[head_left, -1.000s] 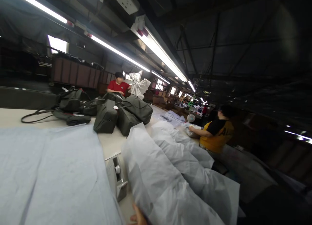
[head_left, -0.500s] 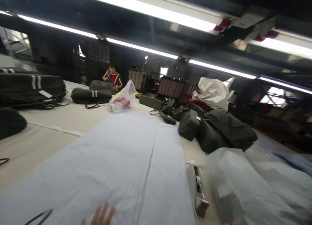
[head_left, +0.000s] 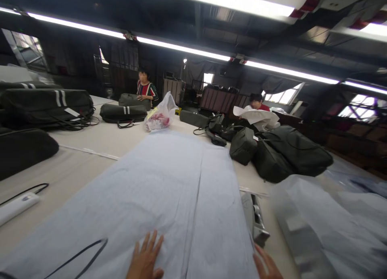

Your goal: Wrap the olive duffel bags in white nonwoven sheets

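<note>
A long sheet of pale, thin material (head_left: pixel 163 182) covers the middle of the table. My left hand (head_left: pixel 145 257) lies flat on it at the bottom centre, fingers spread, holding nothing. At the sheet's right edge, low in the view, is my right hand (head_left: pixel 266 263); its fingers are extended and a little apart, and nothing shows between them. Just beyond that hand stands a grey and metal tape dispenser-like object (head_left: pixel 256 220). A black cord loop (head_left: pixel 93 257) rests on the sheet to the left of my left hand.
Dark bags with white stripes (head_left: pixel 48 105) line the left side, with a white device (head_left: pixel 18 206) nearer. More dark bags (head_left: pixel 293 152) and translucent plastic (head_left: pixel 329 222) occupy the right. A plastic bag with pink contents (head_left: pixel 160 117) sits at the far end. Two people are beyond the table.
My left hand shows more fully on the sheet, and my right hand has come into view at its right edge. The view has shifted. The far-right person's pale sheet has dropped lower.
</note>
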Demonstrator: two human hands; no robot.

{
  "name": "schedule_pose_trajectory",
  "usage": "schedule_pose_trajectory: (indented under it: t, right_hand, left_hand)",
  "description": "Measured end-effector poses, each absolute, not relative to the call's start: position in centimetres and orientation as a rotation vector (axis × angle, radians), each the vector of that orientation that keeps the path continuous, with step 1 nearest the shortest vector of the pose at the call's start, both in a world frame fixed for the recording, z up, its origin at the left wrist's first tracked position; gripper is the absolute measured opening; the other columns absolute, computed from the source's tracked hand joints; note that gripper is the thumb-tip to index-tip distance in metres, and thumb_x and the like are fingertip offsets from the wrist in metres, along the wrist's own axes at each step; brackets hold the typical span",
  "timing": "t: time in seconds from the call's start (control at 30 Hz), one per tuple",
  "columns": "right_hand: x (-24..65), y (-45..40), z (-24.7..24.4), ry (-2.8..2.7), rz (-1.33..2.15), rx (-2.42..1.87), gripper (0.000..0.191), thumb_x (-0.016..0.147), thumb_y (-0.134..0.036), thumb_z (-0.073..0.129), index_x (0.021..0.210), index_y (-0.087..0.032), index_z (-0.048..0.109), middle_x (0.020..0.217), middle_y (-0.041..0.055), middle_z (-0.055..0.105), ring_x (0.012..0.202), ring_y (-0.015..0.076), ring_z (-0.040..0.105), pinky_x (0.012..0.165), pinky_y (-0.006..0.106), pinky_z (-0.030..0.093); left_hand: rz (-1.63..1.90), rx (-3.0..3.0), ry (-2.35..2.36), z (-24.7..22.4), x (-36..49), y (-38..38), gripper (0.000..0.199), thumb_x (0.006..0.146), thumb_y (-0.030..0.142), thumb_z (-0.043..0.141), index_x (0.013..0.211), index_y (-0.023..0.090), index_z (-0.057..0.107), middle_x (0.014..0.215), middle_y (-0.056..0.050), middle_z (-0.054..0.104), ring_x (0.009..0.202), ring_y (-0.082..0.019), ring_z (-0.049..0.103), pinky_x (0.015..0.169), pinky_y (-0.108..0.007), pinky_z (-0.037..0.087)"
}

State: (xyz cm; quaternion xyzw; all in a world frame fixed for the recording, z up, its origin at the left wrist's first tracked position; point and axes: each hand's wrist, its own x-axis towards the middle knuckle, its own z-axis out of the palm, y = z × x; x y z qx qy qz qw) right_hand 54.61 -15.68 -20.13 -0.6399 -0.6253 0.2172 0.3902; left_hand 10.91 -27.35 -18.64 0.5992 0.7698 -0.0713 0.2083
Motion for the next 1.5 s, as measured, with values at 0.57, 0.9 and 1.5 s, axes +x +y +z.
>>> schedule_pose_trajectory:
  t: [0.57, 0.9, 1.5]
  right_hand:
    - [20.1, -29.2, -19.8, -2.321, 0.871, -1.89, 0.047, 0.039, -0.021, 0.09, 0.079, -0.023, 0.067, 0.086, -0.0008, 0.07, 0.083, 0.0208, 0.06, 0.073, 0.028, 0.039]
    - [20.7, -28.7, -18.6, -2.104, 1.137, -1.804, 0.004, 0.068, -0.018, 0.069, 0.069, -0.019, 0.073, 0.072, -0.0014, 0.069, 0.074, 0.0155, 0.061, 0.066, 0.023, 0.04]
    - [19.2, -29.8, -15.4, -1.477, 1.097, -1.996, 0.038, 0.078, -0.058, 0.053, 0.079, -0.021, 0.06, 0.079, 0.005, 0.065, 0.075, 0.0205, 0.062, 0.065, 0.03, 0.047]
  left_hand:
    - [0.075, 2.028, 1.651, -18.8, 1.4, -27.0, 0.024, 0.07, 0.039, 0.077, 0.083, 0.021, 0.068, 0.102, -0.008, 0.068, 0.108, -0.031, 0.057, 0.095, -0.043, 0.039]
    - [0.169, 2.151, 1.262, -17.8, -2.6, -28.9, 0.062, 0.066, 0.054, 0.08, 0.117, 0.025, 0.062, 0.12, -0.007, 0.064, 0.112, -0.028, 0.057, 0.096, -0.037, 0.041]
    - [0.304, 1.968, 1.277, -15.7, -5.1, -30.1, 0.008, 0.087, 0.023, 0.057, 0.093, 0.02, 0.062, 0.103, -0.003, 0.064, 0.095, -0.019, 0.056, 0.089, -0.033, 0.04]
